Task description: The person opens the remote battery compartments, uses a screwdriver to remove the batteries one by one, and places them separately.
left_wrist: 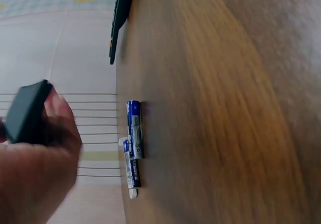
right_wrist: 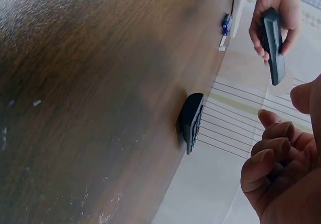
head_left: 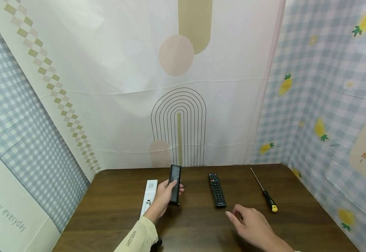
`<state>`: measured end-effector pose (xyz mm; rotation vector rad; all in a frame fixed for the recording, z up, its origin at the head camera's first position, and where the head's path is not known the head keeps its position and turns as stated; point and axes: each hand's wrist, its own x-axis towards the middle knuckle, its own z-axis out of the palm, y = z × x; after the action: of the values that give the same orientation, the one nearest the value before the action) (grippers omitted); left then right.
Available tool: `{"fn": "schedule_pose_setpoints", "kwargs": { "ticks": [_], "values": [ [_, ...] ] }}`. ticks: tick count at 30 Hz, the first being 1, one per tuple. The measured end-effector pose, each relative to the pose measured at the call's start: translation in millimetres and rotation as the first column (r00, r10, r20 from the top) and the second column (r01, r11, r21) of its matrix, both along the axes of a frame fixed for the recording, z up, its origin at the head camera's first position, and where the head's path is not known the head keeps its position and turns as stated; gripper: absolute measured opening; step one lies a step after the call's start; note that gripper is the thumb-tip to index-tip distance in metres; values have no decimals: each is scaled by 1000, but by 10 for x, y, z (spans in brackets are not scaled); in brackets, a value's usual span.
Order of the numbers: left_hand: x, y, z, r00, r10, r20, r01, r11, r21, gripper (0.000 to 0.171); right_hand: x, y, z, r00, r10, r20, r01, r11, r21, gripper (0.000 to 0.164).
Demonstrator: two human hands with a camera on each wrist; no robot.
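Observation:
My left hand (head_left: 165, 196) grips a black remote control (head_left: 175, 183) above the table, thumb across its upper face, where small print shows. Below and left of that hand lies a white remote control (head_left: 150, 192), partly hidden by the wrist. Blue-and-white batteries (left_wrist: 134, 128) lie on the table in the left wrist view. A second black remote control (head_left: 216, 190) rests buttons up between the two hands. My right hand (head_left: 253, 224) hovers near its lower end, fingers loosely curled with nothing in them; the right wrist view shows a gap between thumb and index finger.
A screwdriver (head_left: 263, 190) with a black and yellow handle lies at the right of the brown wooden table (head_left: 195, 220). Patterned cloth (head_left: 123, 122) hangs behind the table's far edge and along both sides. A small dark object (head_left: 156, 244) shows beside the left sleeve.

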<state>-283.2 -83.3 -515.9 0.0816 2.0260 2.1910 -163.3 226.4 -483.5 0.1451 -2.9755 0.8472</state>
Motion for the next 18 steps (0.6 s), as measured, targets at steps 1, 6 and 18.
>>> {"fn": "schedule_pose_setpoints", "kwargs": {
  "ticks": [1, 6, 18],
  "values": [
    [9, -8, 7, 1000, 15, 3, -15, 999, -28, 48, -1, -3, 0, 1000, 1, -1, -1, 1000, 0, 28],
    [51, -59, 22, 1000, 13, 28, -12, 999, -53, 49, -8, -13, -13, 1000, 7, -4, -7, 1000, 1, 29],
    [88, -124, 60, 999, -13, 32, 13, 1000, -26, 57, -69, -100, -101, 999, 36, 17, -36, 999, 7, 28]
  ]
}}
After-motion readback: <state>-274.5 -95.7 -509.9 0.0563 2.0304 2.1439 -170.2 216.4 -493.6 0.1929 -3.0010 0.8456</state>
